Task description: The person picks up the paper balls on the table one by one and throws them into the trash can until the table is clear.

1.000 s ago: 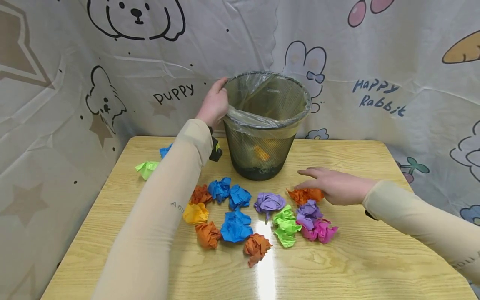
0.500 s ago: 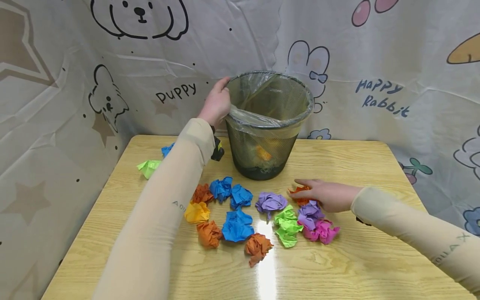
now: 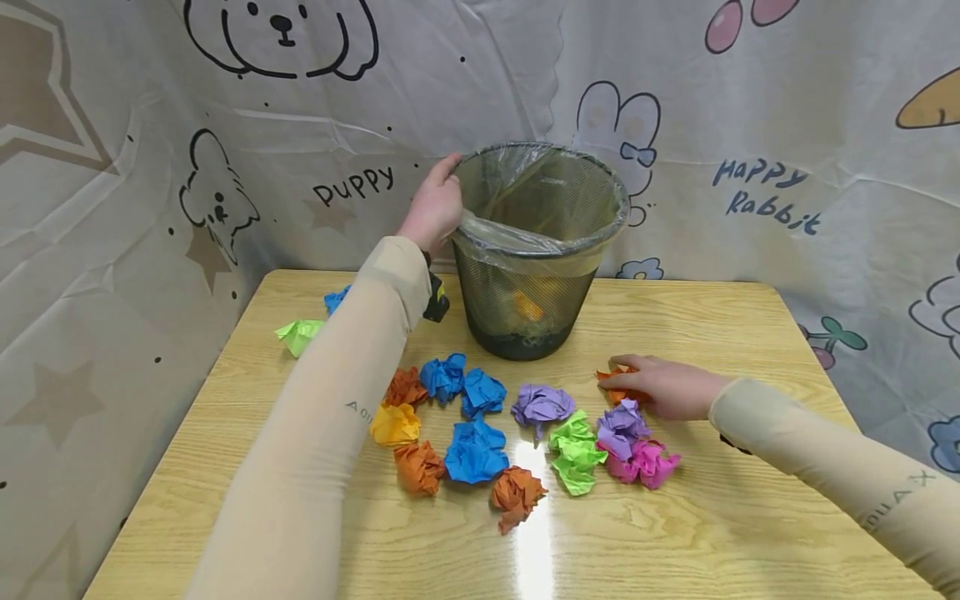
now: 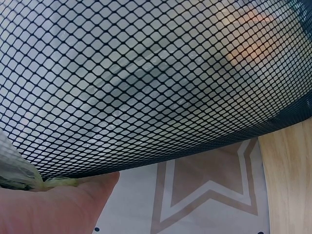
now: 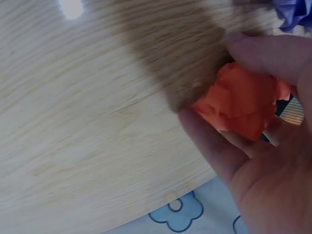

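My left hand (image 3: 433, 204) grips the left rim of a black mesh wastebasket (image 3: 491, 292), lined with a clear plastic bag (image 3: 510, 235). The basket stands at the back of the table, with something orange showing through its mesh. At the right, my right hand (image 3: 675, 387) holds a crumpled orange paper ball (image 5: 243, 100) between thumb and fingers, low over the tabletop. Just in front of that hand lie a purple paper ball (image 3: 622, 427) and a pink one (image 3: 645, 463). A green paper ball (image 3: 576, 454) and another purple one (image 3: 542, 404) lie to their left.
Blue paper balls (image 3: 476, 450), a yellow one (image 3: 395, 425) and more orange ones (image 3: 517, 496) are spread over the wooden table (image 3: 615, 542). A light green ball (image 3: 298, 336) lies at the far left, partly behind my left forearm. A printed cloth (image 3: 300, 125) hangs behind the table.
My right hand has closed round the orange paper ball and shifted it slightly to the right. The left hand stays on the basket rim.
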Demonstrator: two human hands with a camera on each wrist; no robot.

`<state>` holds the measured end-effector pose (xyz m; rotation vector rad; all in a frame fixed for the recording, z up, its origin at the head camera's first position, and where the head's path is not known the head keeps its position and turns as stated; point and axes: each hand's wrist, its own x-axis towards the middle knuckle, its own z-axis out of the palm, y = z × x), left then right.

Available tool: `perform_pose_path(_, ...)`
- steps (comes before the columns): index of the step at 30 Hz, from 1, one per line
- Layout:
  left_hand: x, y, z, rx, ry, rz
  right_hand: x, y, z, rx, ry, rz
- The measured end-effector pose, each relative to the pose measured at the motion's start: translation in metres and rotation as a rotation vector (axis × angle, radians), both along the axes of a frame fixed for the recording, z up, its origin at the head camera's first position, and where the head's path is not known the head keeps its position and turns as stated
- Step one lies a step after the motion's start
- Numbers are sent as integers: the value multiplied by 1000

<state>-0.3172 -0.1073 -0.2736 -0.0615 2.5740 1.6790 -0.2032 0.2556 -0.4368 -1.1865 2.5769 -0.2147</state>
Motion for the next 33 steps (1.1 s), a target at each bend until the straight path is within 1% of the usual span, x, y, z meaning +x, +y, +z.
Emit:
perform_pose_path(2, 0, 0, 0, -2, 5, 3, -2, 2, -1, -10, 37, 8)
perform_pose_path(8, 0, 0, -1, 3, 15, 6, -5, 7, -7, -87, 116, 41)
perform_pose_path(13, 0, 0, -1, 6, 14, 6, -7, 8, -9, -107, 169, 25)
perform_pose_path(16, 0, 0, -1, 3, 14, 10, -8, 6, -7, -97, 185, 14)
perform_pose_path(24, 0, 1, 0, 4, 22, 10, -10, 5, -5, -68, 190, 3)
perform_pose_path(28, 0, 1, 1, -6, 26, 13, -11, 7, 1, -74, 201, -35)
perform_pose_path(31, -1, 1, 0, -16, 24, 14, -12, 7, 13, -103, 202, -87)
perform_pose_path(33, -1, 1, 0, -17, 22, 16, -13, 7, 24, -119, 203, -139)
